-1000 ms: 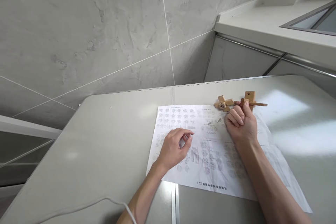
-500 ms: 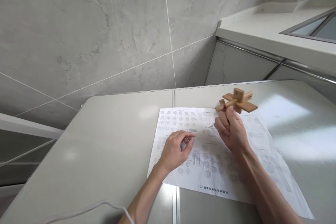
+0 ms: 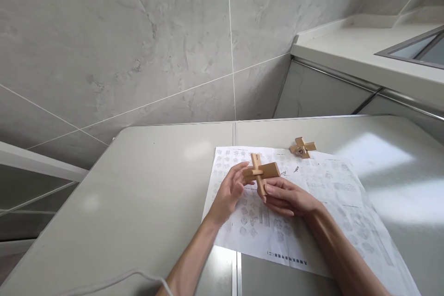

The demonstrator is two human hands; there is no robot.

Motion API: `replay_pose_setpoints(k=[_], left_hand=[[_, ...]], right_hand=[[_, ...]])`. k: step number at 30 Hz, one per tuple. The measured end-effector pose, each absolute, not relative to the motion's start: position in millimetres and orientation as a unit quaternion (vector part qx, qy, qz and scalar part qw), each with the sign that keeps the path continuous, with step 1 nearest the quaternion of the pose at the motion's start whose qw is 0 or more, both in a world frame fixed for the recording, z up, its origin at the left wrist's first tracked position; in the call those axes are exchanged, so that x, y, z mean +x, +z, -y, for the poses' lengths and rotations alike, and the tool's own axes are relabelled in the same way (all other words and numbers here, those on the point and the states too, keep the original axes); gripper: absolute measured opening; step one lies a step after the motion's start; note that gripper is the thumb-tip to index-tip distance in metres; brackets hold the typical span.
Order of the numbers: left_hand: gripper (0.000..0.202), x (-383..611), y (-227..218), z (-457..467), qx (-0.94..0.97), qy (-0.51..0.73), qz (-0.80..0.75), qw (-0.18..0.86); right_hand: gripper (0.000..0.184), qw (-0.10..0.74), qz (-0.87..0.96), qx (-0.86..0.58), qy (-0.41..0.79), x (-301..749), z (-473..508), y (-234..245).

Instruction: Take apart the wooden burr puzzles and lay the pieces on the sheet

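Wooden cross (image 3: pixel 259 172) pinched by right hand (image 3: pixel 290 197), left hand (image 3: pixel 229 193) curled beside it, grip unclear, second cross (image 3: pixel 302 148) beyond right hand, printed sheet (image 3: pixel 329 194) under both.

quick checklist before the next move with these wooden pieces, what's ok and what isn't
1. Right hand holding the cross-shaped wooden piece: ok, gripped near its lower end.
2. Left hand touching that piece: cannot tell, contact is hidden.
3. Second wooden piece apart from both hands: ok.
4. Printed sheet fully uncovered: not ok, hands block part of it.
5. White cable clear of left forearm: cannot tell, they overlap in view.
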State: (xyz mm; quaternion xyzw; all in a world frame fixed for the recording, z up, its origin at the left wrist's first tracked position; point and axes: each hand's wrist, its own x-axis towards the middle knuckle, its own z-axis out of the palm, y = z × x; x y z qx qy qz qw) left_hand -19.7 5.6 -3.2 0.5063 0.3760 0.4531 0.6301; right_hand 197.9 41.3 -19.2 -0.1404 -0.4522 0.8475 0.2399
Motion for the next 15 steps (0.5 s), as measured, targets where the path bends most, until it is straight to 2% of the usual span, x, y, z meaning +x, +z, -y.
replay_pose_setpoints(k=[3,7,11,15], left_hand=[[0.093,-21.3,-0.3,-6.4,0.486,0.427,-0.324,0.690],[0.090,-20.7,5.6,-5.9,0.469,0.412,-0.335,0.706],[0.088,-21.4,4.5,-5.4,0.444,0.459,-0.318,0.701],[0.090,-21.8,1.4,-2.1,0.450,0.507,-0.377,0.632]], right_hand=[[0.041,0.186,0.461,-0.140,0.856,194.6,-38.6,-19.4],[0.042,0.153,0.474,-0.133,0.857,190.1,-36.3,-21.3],[0.044,0.159,0.496,-0.147,0.841,185.2,-36.9,-19.1],[0.041,0.207,0.537,-0.244,0.780,184.6,-36.0,-7.0]])
